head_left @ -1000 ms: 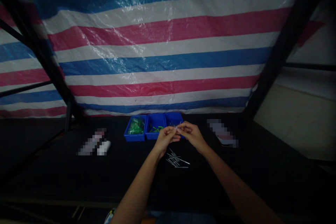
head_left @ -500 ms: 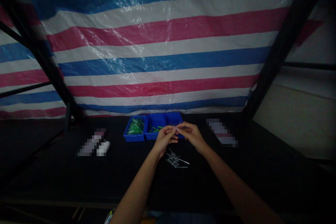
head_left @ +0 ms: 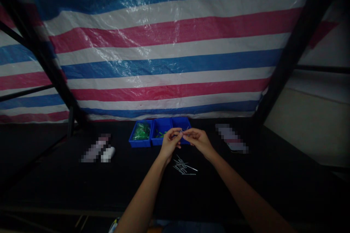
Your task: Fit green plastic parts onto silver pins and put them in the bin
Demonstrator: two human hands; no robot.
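Observation:
My left hand (head_left: 170,145) and my right hand (head_left: 200,141) meet fingertip to fingertip in front of the right-hand blue bin (head_left: 181,120). Both are closed in a pinch; whatever sits between the fingers is too small and dark to name. Thin pale pins show in that bin just behind my fingers. Below my hands a loose pile of thin silvery pins (head_left: 182,167) lies on the black table (head_left: 207,193). The middle blue bin (head_left: 161,141) holds small green pieces (head_left: 160,134), partly hidden by my left hand.
The left blue bin (head_left: 140,145) contains a clear bag of green pieces (head_left: 141,131). A blurred-out flat object (head_left: 95,149) and a white rounded item (head_left: 108,154) lie at left, another blurred flat object (head_left: 232,138) at right. Striped sheeting (head_left: 169,58) hangs behind, between dark posts.
My left fingers have shifted slightly and my hands still meet at the fingertips. The pin pile and the bins look the same.

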